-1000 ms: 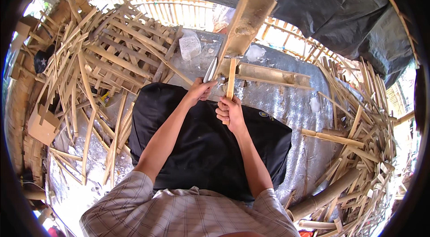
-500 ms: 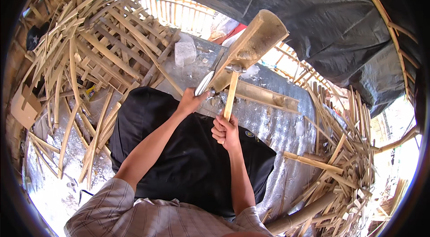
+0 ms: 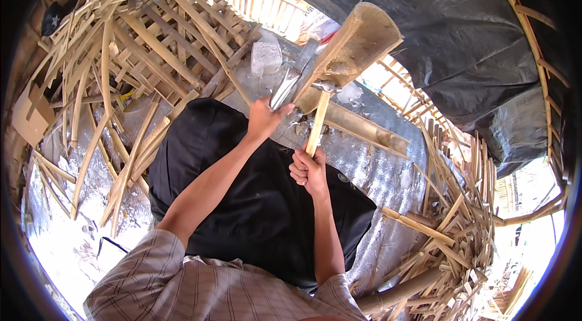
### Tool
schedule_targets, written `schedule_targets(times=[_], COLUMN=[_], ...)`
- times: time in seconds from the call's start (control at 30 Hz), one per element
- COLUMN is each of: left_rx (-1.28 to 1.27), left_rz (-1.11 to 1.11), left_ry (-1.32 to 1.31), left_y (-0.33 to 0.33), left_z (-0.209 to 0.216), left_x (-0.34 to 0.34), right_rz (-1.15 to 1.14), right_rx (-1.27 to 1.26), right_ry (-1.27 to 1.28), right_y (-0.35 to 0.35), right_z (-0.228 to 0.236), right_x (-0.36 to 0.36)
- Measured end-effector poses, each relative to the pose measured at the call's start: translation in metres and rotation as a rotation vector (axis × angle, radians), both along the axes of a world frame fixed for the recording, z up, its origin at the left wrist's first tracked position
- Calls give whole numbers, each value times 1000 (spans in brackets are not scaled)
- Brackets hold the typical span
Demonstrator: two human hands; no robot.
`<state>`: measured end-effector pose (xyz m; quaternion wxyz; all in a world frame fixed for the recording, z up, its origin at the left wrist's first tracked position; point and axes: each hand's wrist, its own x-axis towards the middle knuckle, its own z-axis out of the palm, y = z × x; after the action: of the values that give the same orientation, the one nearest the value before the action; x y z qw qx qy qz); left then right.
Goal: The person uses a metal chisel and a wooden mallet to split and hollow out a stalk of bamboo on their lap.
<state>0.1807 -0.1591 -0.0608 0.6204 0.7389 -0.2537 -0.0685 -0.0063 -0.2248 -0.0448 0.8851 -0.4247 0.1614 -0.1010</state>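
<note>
My left hand (image 3: 267,118) is closed round the lower end of a bladed tool with a shiny silver grip (image 3: 284,89). Its dull grey blade lies along the left edge of a split bamboo half (image 3: 354,48), which stands tilted with its hollow side showing. My right hand (image 3: 310,170) is wrapped round the pale wooden handle of a hammer (image 3: 319,124). The metal hammer head is at the bamboo's lower part; I cannot tell whether they touch. Black cloth (image 3: 242,200) covers my lap beneath both forearms.
Another bamboo half (image 3: 370,131) lies on the silver ground sheet (image 3: 394,193), with a whitish block (image 3: 265,58) farther left. Bamboo strips are heaped at left (image 3: 151,36) and right (image 3: 448,254). A cardboard box (image 3: 31,116) sits far left; black plastic sheeting (image 3: 461,24) hangs beyond.
The whole view has shifted slightly. The silver-gripped tool has turned a little and shows more of its broad side. Both hands keep their holds, and the hammer stays close to the bamboo.
</note>
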Motion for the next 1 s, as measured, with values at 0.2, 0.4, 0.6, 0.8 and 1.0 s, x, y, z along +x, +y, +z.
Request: schedule_targets(times=[0.2, 0.4, 0.6, 0.8, 1.0], left_rx=[-43, -259, -311, -546, -661], left_rz=[11, 24, 243, 38, 282], left_ry=[44, 86, -123, 252, 212], left_y=[5, 9, 28, 29, 30], left_z=[0, -15, 13, 13, -28], left_x=[3, 6, 16, 39, 83], right_rz=[-37, -54, -50, -92, -52], right_rx=[-151, -181, -52, -219, 72], right_ry=[74, 126, 168, 354, 282], right_y=[14, 27, 34, 30, 19], right_z=[-10, -16, -31, -63, -81], right_x=[4, 9, 6, 13, 25])
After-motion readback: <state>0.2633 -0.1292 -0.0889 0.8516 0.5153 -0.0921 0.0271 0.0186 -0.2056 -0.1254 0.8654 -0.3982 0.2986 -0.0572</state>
